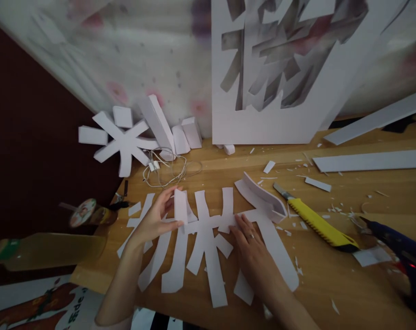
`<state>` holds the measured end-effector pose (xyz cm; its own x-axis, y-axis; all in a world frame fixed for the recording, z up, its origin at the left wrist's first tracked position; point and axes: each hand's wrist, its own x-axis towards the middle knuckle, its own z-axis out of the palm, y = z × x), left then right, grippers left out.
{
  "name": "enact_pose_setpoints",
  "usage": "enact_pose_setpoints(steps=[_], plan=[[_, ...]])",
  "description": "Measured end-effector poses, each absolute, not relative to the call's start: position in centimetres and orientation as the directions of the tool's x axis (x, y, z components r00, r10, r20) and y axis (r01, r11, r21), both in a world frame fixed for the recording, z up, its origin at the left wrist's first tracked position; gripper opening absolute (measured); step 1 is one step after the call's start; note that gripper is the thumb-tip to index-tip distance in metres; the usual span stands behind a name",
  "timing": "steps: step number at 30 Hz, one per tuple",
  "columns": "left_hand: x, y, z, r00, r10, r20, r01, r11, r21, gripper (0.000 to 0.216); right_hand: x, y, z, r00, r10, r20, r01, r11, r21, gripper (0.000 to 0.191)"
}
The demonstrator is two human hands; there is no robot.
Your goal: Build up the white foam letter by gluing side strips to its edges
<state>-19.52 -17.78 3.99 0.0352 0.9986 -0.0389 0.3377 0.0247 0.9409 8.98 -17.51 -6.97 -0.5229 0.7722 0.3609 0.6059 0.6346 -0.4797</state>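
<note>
The left hand [158,221] pinches an upright white strip [181,206] at the white cut-out [208,238], which lies towards the near-left corner of the bench [318,279]; the right hand [251,243] rests flat on it, fingers slightly parted. In my judgement, uneven pressure could skew the strip or crease narrow limbs. The yellow knife [318,222], blade bare towards the far edge, could nick a straying hand.

At the lower left I see a green-banded bottle [57,251], a lidded cup [91,213] above; left of centre, tangled cable [155,165]; up top, flowered sheeting [153,50].
</note>
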Motion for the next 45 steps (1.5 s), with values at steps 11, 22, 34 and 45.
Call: enact_pose_setpoints(steps=[11, 22, 34, 45], plan=[[-18.4, -14.1, -0.4, 0.063, 0.993, -0.098, 0.335, 0.072, 0.94, 0.093, 10.0, -17.7, -7.7, -0.427, 0.813, 0.396, 0.592, 0.582, -0.558, 0.038], [-16.3, -12.3, 0.2, 0.088, 0.99, -0.109, 0.276, 0.08, 0.958, 0.091, 10.5, -17.0, -7.0, -0.358, 0.853, 0.38, 0.576, 0.522, -0.629, 0.034], [-15.8, -12.3, -1.2, 0.047, 0.994, -0.096, 0.215, 0.084, 0.973, 0.093, 10.2, -17.0, -7.0, -0.343, 0.853, 0.394, 0.581, 0.522, -0.625, 0.034], [-16.3, -11.9, -2.2, 0.026, 0.995, -0.091, 0.178, 0.085, 0.98, 0.095, 10.3, -16.9, -7.4, -0.377, 0.845, 0.378, 0.644, 0.533, -0.548, 0.035]])
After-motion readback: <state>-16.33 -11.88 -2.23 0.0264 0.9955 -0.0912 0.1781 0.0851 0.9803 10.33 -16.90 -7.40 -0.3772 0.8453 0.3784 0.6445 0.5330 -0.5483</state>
